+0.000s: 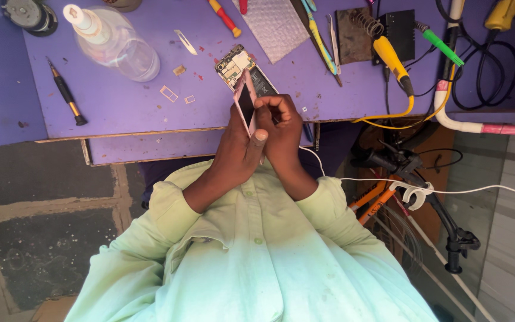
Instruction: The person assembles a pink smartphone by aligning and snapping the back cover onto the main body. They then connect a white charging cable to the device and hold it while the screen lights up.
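Observation:
Both my hands are raised over the front edge of the purple worktable (126,107) and hold an opened phone between them. Its pink frame part (244,95) stands on edge, tilted. Behind it, the body with the bare circuit board (233,63) and dark battery (264,83) points away over the table. My left hand (236,149) grips the pink frame from below, thumb up along its edge. My right hand (281,128) curls its fingers over the phone's right side. I wear a pale green shirt (251,262).
On the table lie a clear plastic bottle (111,42), a black screwdriver (65,92), a red-and-yellow screwdriver (225,18), bubble wrap (275,24), tweezers (334,36), a yellow soldering iron (391,56) and small loose parts (169,93). An orange bicycle (400,173) stands at right.

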